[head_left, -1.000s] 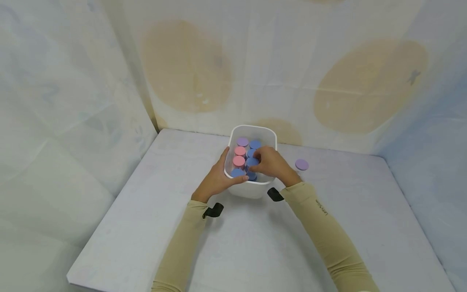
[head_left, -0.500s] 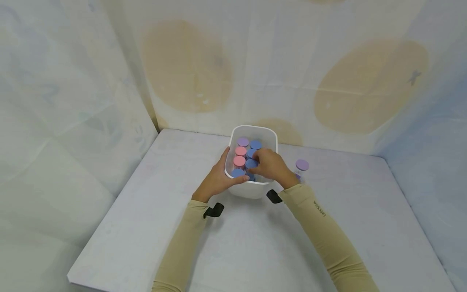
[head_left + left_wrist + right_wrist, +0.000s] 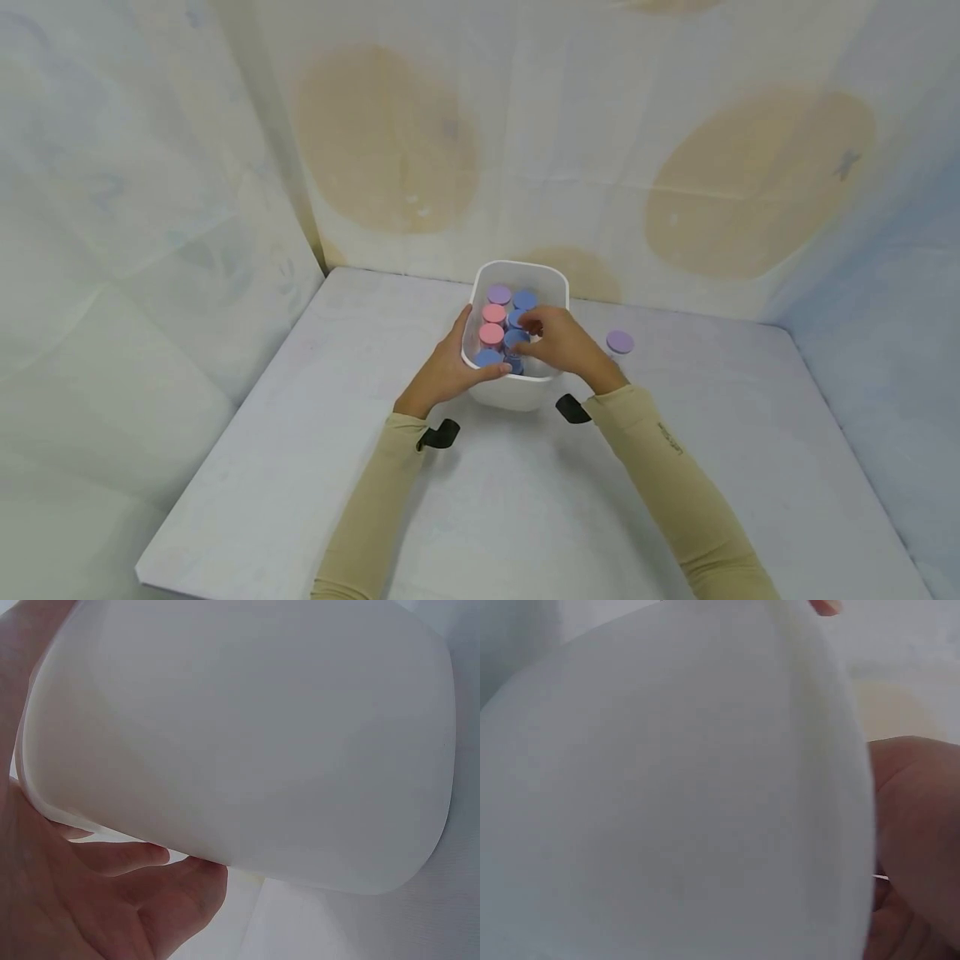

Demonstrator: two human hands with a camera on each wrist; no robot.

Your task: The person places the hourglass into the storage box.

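Pale grey table set in a corner of patterned sheeting walls. At the table's 12 o'clock stands a white, round-cornered plastic tub, holding upright jars with flat round lids: one lilac and one blue at the tub's 12 o'clock end, two pink lids along its 9 o'clock side, further blue lids toward 6 o'clock. The tub's outer wall fills both wrist views.

Left hand: clasps the tub at its 8 o'clock corner, palm against the outer wall, thumb hooked over the rim and touching a blue lid; in the left wrist view the fingers curl beneath the tub's edge.

Right hand: reaches over the tub's 4 o'clock rim, fingers bent down among the blue-lidded jars; whether they grip one cannot be told.

A separate lilac round lid sits at the tub's 3 o'clock, near the right hand but apart from it. Black wrist straps show at both tan sleeves.
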